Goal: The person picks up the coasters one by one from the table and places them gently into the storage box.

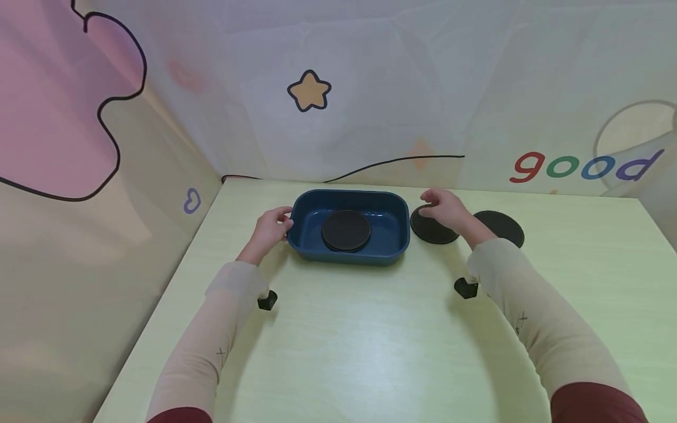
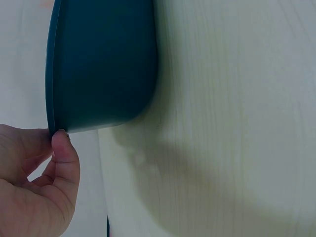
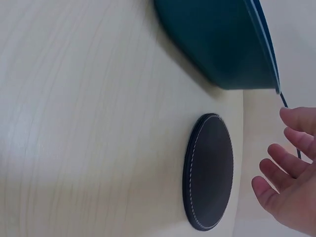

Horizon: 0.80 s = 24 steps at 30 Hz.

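A dark blue rectangular basin [image 1: 349, 258] with rounded corners stands on the table. My left hand [image 1: 268, 231] pinches its left rim between thumb and fingers, as the left wrist view also shows with the hand [image 2: 42, 182] at the rim's corner. Inside the basin lies a round black coaster [image 1: 346, 229], with another edge showing beneath it. Over a second black coaster [image 1: 436, 234], just right of the basin, hovers my right hand [image 1: 446, 210]. In the right wrist view its fingers are spread and apart from the stitched-edge coaster [image 3: 210, 173], holding nothing.
Farther right, another round black coaster [image 1: 499, 228] lies partly behind my right forearm. A pale wood-grain table [image 1: 349, 341] carries everything. A printed cloth backdrop [image 1: 381, 106] rises along the table's far edge, and another stretch of it stands at left.
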### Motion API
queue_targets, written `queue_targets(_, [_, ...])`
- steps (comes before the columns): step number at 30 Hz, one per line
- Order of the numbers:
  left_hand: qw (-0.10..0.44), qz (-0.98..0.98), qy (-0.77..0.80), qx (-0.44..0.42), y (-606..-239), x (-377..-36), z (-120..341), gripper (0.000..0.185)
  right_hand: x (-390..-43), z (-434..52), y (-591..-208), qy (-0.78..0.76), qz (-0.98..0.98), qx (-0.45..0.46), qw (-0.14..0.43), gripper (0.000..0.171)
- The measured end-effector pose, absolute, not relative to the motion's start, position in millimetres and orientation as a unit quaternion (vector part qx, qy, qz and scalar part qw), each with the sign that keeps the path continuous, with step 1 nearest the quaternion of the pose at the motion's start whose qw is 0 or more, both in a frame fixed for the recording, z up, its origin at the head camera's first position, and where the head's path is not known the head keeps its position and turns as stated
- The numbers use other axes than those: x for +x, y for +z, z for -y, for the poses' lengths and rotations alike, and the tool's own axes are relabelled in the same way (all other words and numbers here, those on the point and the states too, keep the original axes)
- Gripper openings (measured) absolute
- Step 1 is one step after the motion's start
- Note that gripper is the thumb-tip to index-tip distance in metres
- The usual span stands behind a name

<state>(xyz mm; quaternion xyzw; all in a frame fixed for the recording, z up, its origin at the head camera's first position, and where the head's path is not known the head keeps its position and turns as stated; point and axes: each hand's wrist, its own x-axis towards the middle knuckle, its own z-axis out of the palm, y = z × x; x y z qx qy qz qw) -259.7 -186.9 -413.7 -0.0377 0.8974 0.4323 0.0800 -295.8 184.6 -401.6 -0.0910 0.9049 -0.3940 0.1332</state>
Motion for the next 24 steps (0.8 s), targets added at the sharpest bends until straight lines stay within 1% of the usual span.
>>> queue_targets(8, [0.073, -0.895, 0.439, -0.037, -414, -259, 188, 0.038, -298, -197, -417, -0.324, -0.927, -0.099, 0.162, 0.068])
queue_targets(13, [0.074, -0.894, 0.44, -0.036, -415, -259, 188, 0.038, -299, -203, -428, -0.288, -0.937, -0.115, 0.16, 0.081])
queue_targets(18, [0.076, -0.894, 0.439, -0.039, -414, -258, 187, 0.039, -302, -208, -436, -0.236, -0.951, -0.131, 0.152, 0.087])
queue_targets(24, [0.079, -0.895, 0.438, -0.041, -413, -258, 187, 0.039, -302, -209, -442, -0.188, -0.963, -0.124, 0.146, 0.085])
